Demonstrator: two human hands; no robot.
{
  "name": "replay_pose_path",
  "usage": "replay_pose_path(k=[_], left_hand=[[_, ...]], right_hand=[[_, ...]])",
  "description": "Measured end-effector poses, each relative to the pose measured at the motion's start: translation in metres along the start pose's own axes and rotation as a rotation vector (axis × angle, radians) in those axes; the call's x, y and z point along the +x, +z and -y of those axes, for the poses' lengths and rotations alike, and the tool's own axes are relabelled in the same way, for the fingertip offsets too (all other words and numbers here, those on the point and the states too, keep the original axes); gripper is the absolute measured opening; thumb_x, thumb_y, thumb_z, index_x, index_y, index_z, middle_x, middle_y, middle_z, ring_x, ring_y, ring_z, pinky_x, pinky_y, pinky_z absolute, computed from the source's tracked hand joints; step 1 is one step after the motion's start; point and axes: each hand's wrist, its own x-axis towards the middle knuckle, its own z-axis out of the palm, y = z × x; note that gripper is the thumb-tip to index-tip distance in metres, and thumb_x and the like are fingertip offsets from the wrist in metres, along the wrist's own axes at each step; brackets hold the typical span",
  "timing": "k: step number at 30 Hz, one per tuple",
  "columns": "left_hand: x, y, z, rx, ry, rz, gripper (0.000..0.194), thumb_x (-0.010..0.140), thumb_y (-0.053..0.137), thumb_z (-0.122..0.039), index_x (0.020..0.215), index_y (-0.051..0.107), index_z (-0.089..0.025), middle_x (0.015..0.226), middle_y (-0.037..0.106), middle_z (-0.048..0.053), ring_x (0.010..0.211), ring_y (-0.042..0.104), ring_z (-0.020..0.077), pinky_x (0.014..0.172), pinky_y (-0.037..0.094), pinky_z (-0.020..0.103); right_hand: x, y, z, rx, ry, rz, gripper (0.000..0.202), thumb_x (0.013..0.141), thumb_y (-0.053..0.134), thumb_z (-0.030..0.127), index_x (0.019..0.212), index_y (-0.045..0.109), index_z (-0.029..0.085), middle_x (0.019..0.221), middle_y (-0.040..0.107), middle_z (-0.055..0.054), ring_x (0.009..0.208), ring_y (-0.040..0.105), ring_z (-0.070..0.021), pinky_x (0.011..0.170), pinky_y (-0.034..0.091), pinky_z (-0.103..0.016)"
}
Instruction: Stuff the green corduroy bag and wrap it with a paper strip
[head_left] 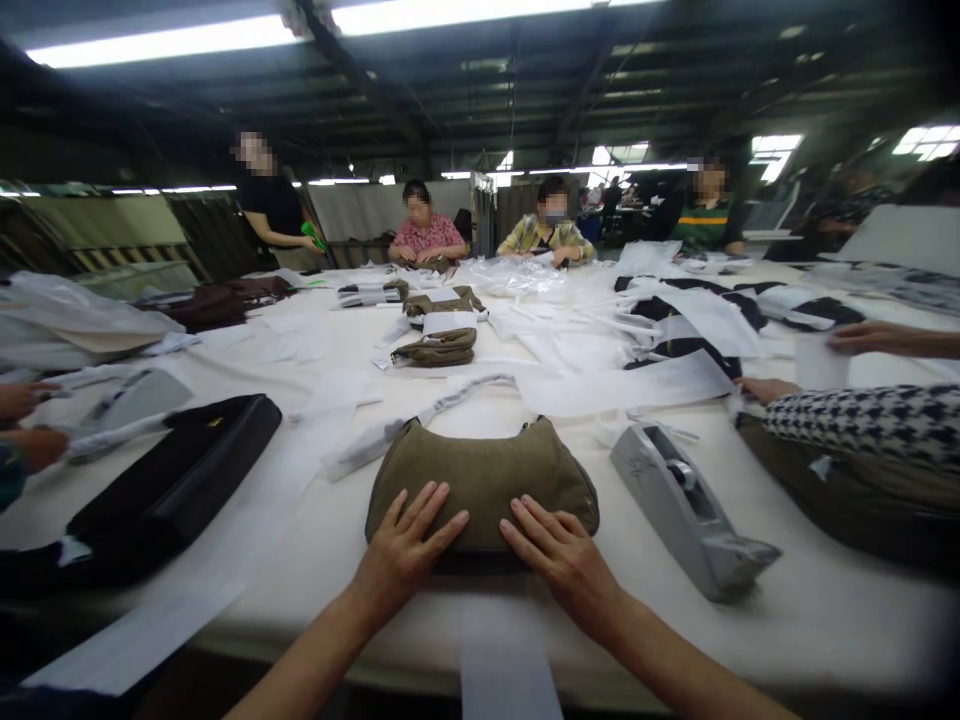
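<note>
An olive-green handbag [484,460] lies on the white-covered table in front of me. Its strap [465,388], wrapped in pale material, loops away behind it. My left hand [401,550] rests flat on the bag's left half, fingers spread. On the right half lies my right hand [559,555], its fingers stretched out and slightly apart. From under the bag's near side a strip of white paper [508,665] runs over the table edge. A grey tape dispenser [679,510] stands to the right of the bag.
A black bag [180,480] lies at left, near another person's hands [34,425]. At right, a person's houndstooth sleeve [870,425] reaches over a dark bag [832,490]. Wrapped olive bags [442,345] and white paper sheets [630,385] lie farther back. Several people stand or sit beyond.
</note>
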Motion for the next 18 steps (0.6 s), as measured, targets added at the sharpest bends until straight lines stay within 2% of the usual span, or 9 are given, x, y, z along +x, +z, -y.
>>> replay_pose_path(k=[4, 7, 9, 11, 13, 14, 16, 18], left_hand=[[-0.012, -0.011, 0.007, 0.018, -0.105, -0.107, 0.044, 0.083, 0.046, -0.013, 0.125, 0.044, -0.028, 0.129, 0.043, 0.013, 0.119, 0.041, 0.0257, 0.092, 0.038, 0.044], [-0.019, -0.012, 0.006, 0.045, -0.097, -0.179, 0.046, 0.083, 0.044, -0.007, 0.123, 0.046, -0.029, 0.122, 0.05, 0.012, 0.113, 0.046, 0.0223, 0.085, 0.042, 0.036], [-0.014, -0.01, 0.002, 0.069, -0.134, -0.207, 0.04, 0.085, 0.044, -0.015, 0.123, 0.046, -0.028, 0.123, 0.049, 0.013, 0.113, 0.046, 0.0233, 0.087, 0.039, 0.038], [0.002, -0.007, -0.001, 0.095, -0.116, -0.236, 0.04, 0.085, 0.045, -0.036, 0.124, 0.046, -0.028, 0.126, 0.047, 0.014, 0.115, 0.043, 0.0263, 0.095, 0.029, 0.046], [0.026, -0.002, -0.002, 0.129, 0.009, -0.267, 0.051, 0.081, 0.044, -0.053, 0.125, 0.044, -0.029, 0.127, 0.047, 0.013, 0.119, 0.04, 0.0288, 0.101, 0.016, 0.053], [0.039, 0.001, -0.002, 0.155, 0.095, -0.275, 0.052, 0.08, 0.045, -0.054, 0.126, 0.042, -0.031, 0.127, 0.048, 0.011, 0.12, 0.038, 0.0289, 0.102, 0.011, 0.055], [0.059, 0.011, 0.001, 0.223, 0.253, -0.268, 0.048, 0.081, 0.049, -0.048, 0.127, 0.038, -0.038, 0.128, 0.048, 0.005, 0.121, 0.037, 0.0271, 0.103, 0.012, 0.055], [0.068, 0.021, 0.004, 0.29, 0.307, -0.23, 0.044, 0.081, 0.052, -0.039, 0.124, 0.041, -0.042, 0.132, 0.044, -0.002, 0.122, 0.036, 0.0238, 0.104, 0.019, 0.048]], right_hand=[[0.006, -0.019, -0.001, 0.048, 0.055, -0.075, 0.032, 0.087, 0.042, 0.019, 0.117, 0.052, 0.018, 0.122, 0.053, -0.01, 0.115, 0.046, -0.0235, 0.088, 0.039, -0.041], [0.02, -0.04, -0.008, 0.196, 0.115, -0.043, 0.027, 0.084, 0.048, 0.025, 0.11, 0.056, 0.019, 0.111, 0.06, -0.008, 0.105, 0.053, -0.0208, 0.087, 0.042, -0.037], [0.037, -0.051, -0.02, 0.318, 0.137, -0.012, 0.022, 0.085, 0.047, 0.025, 0.103, 0.059, 0.02, 0.101, 0.063, -0.006, 0.095, 0.057, -0.0166, 0.081, 0.045, -0.029], [0.061, -0.055, -0.039, 0.392, 0.175, 0.002, 0.021, 0.087, 0.042, 0.024, 0.098, 0.06, 0.02, 0.094, 0.064, -0.004, 0.086, 0.059, -0.0135, 0.076, 0.046, -0.024], [0.092, -0.046, -0.064, 0.376, 0.233, 0.019, 0.023, 0.089, 0.039, 0.024, 0.097, 0.06, 0.02, 0.09, 0.064, -0.003, 0.083, 0.059, -0.0128, 0.075, 0.046, -0.023], [0.109, -0.036, -0.079, 0.338, 0.268, 0.043, 0.024, 0.089, 0.038, 0.025, 0.097, 0.06, 0.02, 0.09, 0.064, -0.003, 0.084, 0.059, -0.0131, 0.075, 0.045, -0.023], [0.141, -0.009, -0.113, 0.244, 0.339, 0.106, 0.024, 0.089, 0.039, 0.025, 0.099, 0.06, 0.021, 0.095, 0.064, -0.003, 0.088, 0.059, -0.0142, 0.079, 0.045, -0.025], [0.168, 0.022, -0.152, 0.174, 0.414, 0.145, 0.025, 0.088, 0.04, 0.021, 0.103, 0.06, 0.019, 0.101, 0.063, -0.005, 0.094, 0.058, -0.0156, 0.083, 0.043, -0.026]])
